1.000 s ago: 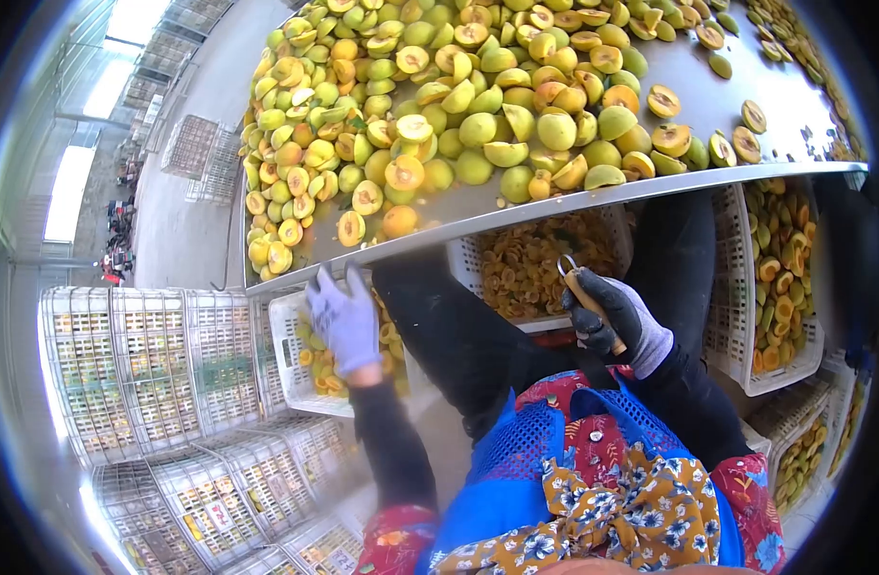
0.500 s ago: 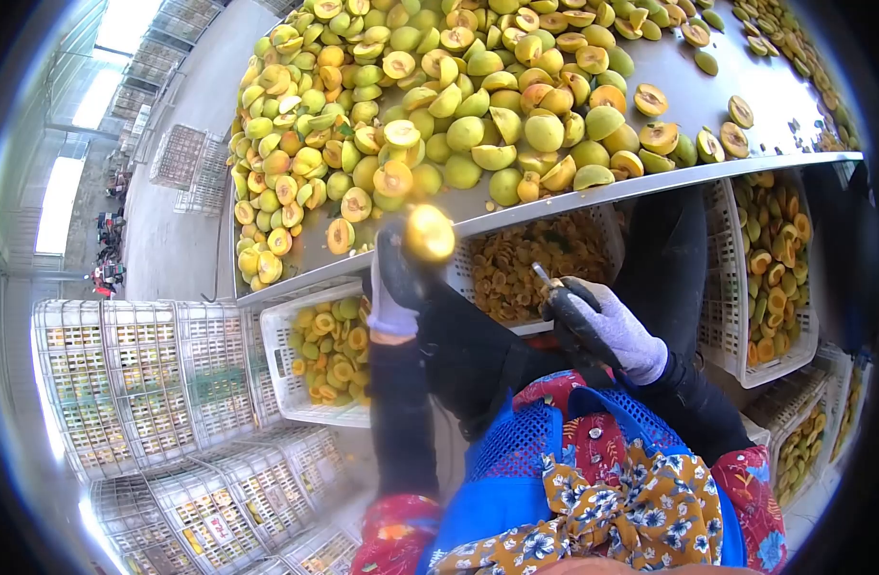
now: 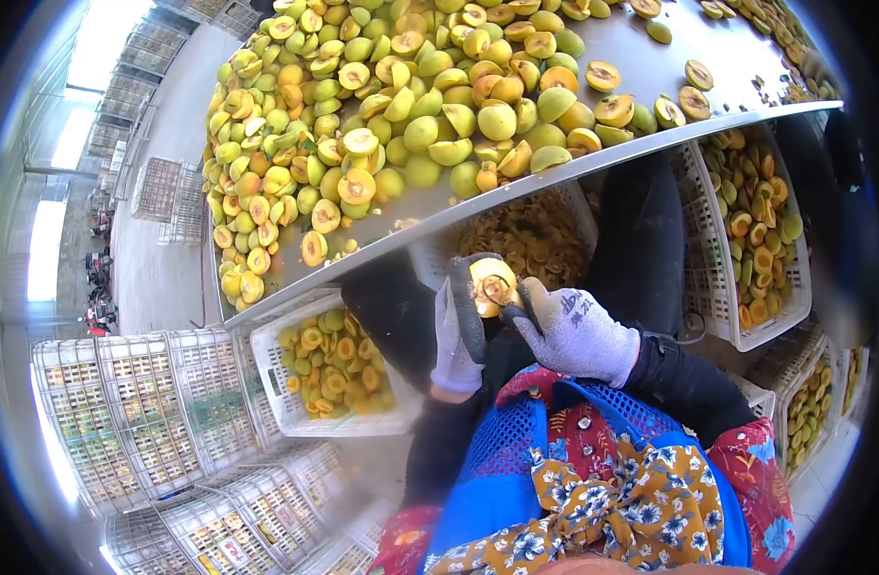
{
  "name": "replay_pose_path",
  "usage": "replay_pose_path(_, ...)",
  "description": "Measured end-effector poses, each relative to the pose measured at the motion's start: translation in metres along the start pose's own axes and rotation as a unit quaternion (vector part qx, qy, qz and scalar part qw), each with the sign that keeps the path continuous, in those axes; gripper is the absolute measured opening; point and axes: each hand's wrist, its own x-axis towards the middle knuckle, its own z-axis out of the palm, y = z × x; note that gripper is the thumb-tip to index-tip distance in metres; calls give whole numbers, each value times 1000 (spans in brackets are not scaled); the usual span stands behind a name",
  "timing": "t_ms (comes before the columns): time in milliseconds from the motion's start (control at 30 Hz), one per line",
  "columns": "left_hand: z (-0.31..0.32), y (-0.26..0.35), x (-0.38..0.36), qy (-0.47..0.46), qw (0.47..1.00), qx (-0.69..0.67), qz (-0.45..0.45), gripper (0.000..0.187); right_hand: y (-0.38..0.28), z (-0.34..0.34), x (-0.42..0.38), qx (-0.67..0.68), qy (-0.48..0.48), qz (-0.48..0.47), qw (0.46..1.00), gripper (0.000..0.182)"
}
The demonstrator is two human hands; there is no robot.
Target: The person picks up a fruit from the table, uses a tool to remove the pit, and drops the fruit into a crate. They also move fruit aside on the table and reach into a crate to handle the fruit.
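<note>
A halved yellow fruit (image 3: 494, 285) is held in my left hand (image 3: 461, 321), gloved in white and black, with its cut face up. My right hand (image 3: 570, 328), in a similar glove with writing on its back, grips a small pitting tool (image 3: 500, 287) whose curved loop lies over the middle of the cut face. Both hands meet in front of my lap, just below the metal table's edge (image 3: 516, 196). Many green and yellow fruit halves (image 3: 401, 105) are heaped on the table beyond them.
Below the table edge stands a crate of brownish scraps (image 3: 530, 240). White crates of fruit halves stand at the left (image 3: 396, 422) and right (image 3: 717, 278). Stacked mesh crates (image 3: 152, 402) fill the lower left. My legs are under the table.
My left hand has moved right and down with the fruit half. My right hand has moved up and left, and its tool now meets the fruit. The view has shifted slightly.
</note>
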Motion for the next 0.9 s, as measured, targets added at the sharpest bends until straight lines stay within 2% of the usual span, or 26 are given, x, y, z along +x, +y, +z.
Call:
replay_pose_path(33, 0, 2, -1, 8, 999, 31, 8, 46, 0, 1, -1, -5, 2, -2, 1000, 26)
replay_pose_path(100, 2, 2, -2, 26, 1000, 7, -8, 42, -4, 1, -3, 6, -21, 15, 1000, 26)
replay_pose_path(233, 13, -13, -11, 64, 990, -109, -56, 41, 0, 8, -9, 39, -51, 13, 998, 27)
replay_pose_path(267, 16, -20, -12, 72, 989, -114, -54, 41, 2, 5, -8, 144, -92, 59, 983, 29)
replay_pose_path(300, 19, -27, -14, 87, 982, -143, -93, 43, 5, 1, -5, 247, -133, 104, 954, 30)
replay_pose_path(333, 22, -25, -13, 90, 981, -152, -84, 43, 4, -5, -1, 347, -173, 147, 910, 32)
replay_pose_path(367, 26, -23, -13, 93, 980, -160, -75, 43, -3, -17, 1, 454, -220, 211, 837, 37)
replay_pose_path(400, 27, -21, -12, 96, 979, -169, -67, 44, 11, -12, -2, 591, -257, 202, 738, 38)
replay_pose_path(433, 24, -22, -11, 67, 970, -222, -78, 44, 24, -6, -5, 701, -299, 207, 614, 40)
replay_pose_path(467, 23, -22, -10, 39, 958, -274, -82, 45, 32, 3, -9, 835, -324, 275, 349, 40)
replay_pose_path(500, 23, -22, -8, 12, 942, -324, -86, 45, 30, 7, -7, 866, -335, 293, 226, 39)
replay_pose_path(533, 22, -22, -7, -16, 923, -374, -90, 46, 31, 9, -8, 878, -332, 291, 187, 39)
replay_pose_path(600, 24, -23, -5, -30, 949, -306, -70, 47, 33, 13, -10, 896, -324, 286, 107, 39)
replay_pose_path(633, 25, -24, -3, -38, 960, -272, -59, 47, 39, 21, -11, 896, -286, 301, 156, 39)
replay_pose_path(667, 28, -25, -1, -46, 969, -238, -49, 48, 41, 23, -12, 903, -290, 276, 152, 38)
replay_pose_path(733, 33, -28, 2, -23, 939, -320, -126, 50, 37, 22, -10, 915, -301, 228, 145, 38)
replay_pose_path(800, 35, -16, 4, 14, 947, -289, -137, 54, 37, 26, -9, 913, -275, 230, 195, 40)
replay_pose_path(833, 35, -12, 6, 33, 967, -215, -129, 57, 36, 28, -6, 911, -264, 230, 219, 40)
replay_pose_path(900, 31, -26, 7, 150, 916, -298, -224, 56, 26, 17, -7, 894, -248, 178, 327, 41)
